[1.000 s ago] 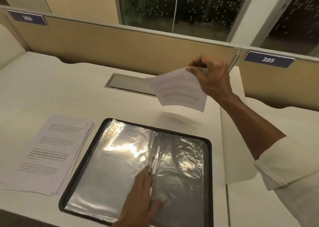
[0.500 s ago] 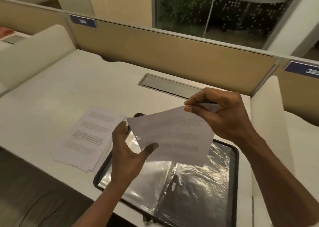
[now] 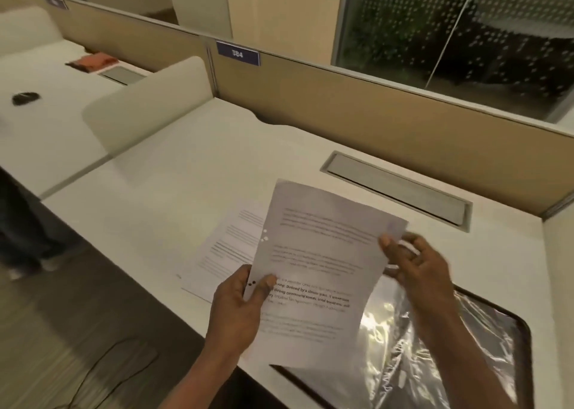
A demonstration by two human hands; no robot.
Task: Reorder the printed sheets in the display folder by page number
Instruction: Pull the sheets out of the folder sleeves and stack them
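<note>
On the white desk [image 3: 186,175], a stack of printed sheets [image 3: 230,253] lies at the left. The left hand [image 3: 239,312] grips the punched edge of one white printed sheet [image 3: 320,272], and the right hand [image 3: 419,268] pinches its far corner above the black clear-sleeved display folder [image 3: 490,331]. Holding it taut should make the page number readable.

On the desk [image 3: 186,175] the paper stack [image 3: 230,250] lies left of the open display folder [image 3: 466,346]; a sheet [image 3: 316,253] is above both, and the hatch [image 3: 397,188] lies behind them.
</note>
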